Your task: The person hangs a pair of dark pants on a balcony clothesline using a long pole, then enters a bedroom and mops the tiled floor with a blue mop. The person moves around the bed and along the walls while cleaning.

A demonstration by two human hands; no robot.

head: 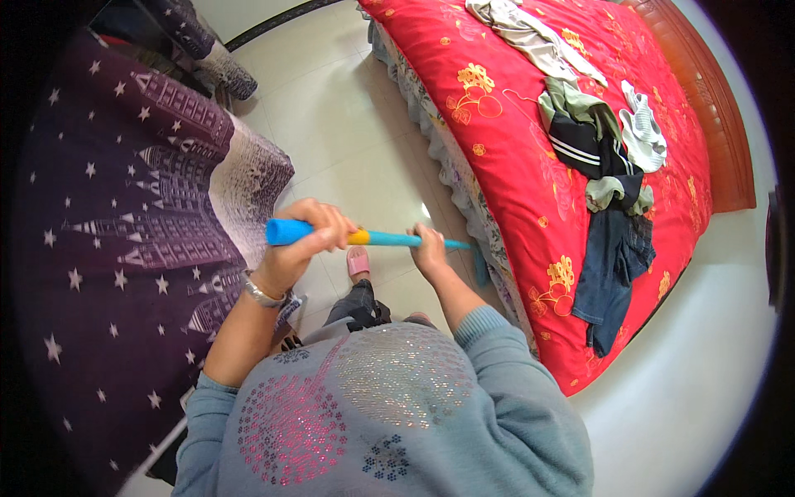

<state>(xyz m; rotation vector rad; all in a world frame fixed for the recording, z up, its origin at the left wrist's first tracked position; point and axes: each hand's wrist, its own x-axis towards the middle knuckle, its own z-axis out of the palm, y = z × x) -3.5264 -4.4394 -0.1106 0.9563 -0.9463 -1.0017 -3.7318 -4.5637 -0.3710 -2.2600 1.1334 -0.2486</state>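
A long blue handle (392, 238) with a yellow band crosses in front of my body above the tiled floor. My left hand (310, 233) grips its thick blue end, fingers wrapped around it; a metal bracelet or watch (263, 292) is on that wrist. Farther along the pole, my right hand (428, 247) is closed around the thinner part. The pole's far end runs down toward the bed skirt (456, 180), where a bluish head (481, 267) is partly visible; its kind I cannot tell.
To the right stands a bed with a red patterned cover (515, 205), bearing jeans (612, 273), a dark striped garment (577, 146), a white garment (646, 133) and beige clothing (540, 37). A purple castle-print curtain (124, 298) hangs at left. Pale floor tiles (335, 136) lie between them.
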